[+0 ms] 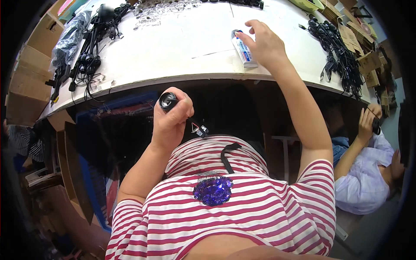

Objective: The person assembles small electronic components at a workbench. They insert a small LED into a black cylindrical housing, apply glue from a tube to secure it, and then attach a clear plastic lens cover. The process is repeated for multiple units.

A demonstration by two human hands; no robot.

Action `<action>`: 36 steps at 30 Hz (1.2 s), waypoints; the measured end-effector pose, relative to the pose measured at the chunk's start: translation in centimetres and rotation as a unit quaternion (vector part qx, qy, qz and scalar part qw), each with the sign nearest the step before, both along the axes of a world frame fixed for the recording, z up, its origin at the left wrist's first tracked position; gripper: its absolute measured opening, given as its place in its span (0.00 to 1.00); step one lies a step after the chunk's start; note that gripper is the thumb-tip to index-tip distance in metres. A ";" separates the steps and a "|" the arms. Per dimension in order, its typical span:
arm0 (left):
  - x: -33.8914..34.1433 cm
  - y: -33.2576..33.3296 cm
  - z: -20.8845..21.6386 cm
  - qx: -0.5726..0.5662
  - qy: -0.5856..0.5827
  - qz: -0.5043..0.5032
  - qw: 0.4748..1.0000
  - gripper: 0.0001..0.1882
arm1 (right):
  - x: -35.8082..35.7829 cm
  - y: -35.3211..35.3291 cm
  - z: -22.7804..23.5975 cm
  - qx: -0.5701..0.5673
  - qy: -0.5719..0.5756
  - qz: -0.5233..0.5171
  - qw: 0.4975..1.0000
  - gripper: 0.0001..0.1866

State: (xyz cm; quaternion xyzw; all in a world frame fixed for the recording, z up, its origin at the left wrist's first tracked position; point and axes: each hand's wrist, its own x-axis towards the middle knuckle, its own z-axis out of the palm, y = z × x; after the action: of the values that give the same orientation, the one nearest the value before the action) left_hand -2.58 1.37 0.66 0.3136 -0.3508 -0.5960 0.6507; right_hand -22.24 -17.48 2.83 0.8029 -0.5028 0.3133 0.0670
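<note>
Black cylinder (166, 102) is in the head view at ten o'clock from the centre, where our left hand (171, 123) grips it, its round end facing up toward us. Toward one o'clock, a white-and-blue tube (245, 53) lies on the white table (169, 54). Our right hand (268, 47) is just beside it, fingers parted and open; whether the thumb touches the tube, we cannot tell. Black cables (336, 58) lie at two o'clock.

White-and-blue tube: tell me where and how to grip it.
The tube is probably best pinched across its middle from the right: its slim body lies lengthwise away from the person, and the right hand is on that side.
</note>
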 end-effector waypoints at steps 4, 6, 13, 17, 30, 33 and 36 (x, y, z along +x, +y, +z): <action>0.5 0.1 1.0 0.033 -0.084 0.032 0.995 0.07 | 1.7 -2.1 0.5 0.232 0.002 -0.006 0.973 0.17; 1.0 -0.7 0.9 0.065 -0.162 0.049 0.984 0.06 | 1.7 -1.6 0.5 0.253 -0.069 0.060 0.963 0.17; 1.5 -2.2 -0.6 0.079 -0.208 0.014 0.975 0.12 | 4.0 10.3 -0.5 0.340 -0.317 0.264 0.845 0.09; 1.4 -1.7 -1.4 0.067 -0.205 0.013 0.976 0.11 | 4.0 12.0 -2.6 0.371 -0.390 0.266 0.800 0.08; 0.6 -1.3 -1.5 0.131 -0.228 -0.065 0.963 0.14 | 3.4 13.2 -5.3 0.191 -0.220 0.271 0.918 0.11; -0.1 -0.9 -1.2 0.118 -0.245 -0.052 0.961 0.13 | 3.1 13.6 -5.3 0.196 -0.223 0.271 0.916 0.12; -0.2 -0.7 -1.4 0.106 -0.274 -0.058 0.954 0.12 | 2.9 14.2 -5.7 0.236 -0.268 0.277 0.892 0.12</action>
State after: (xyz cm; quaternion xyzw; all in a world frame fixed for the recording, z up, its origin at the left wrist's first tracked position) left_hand -2.82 0.70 -0.79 0.5109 -0.4679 -0.5577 0.4571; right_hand -19.38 -3.29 -2.82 0.7873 -0.3183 0.3946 -0.3510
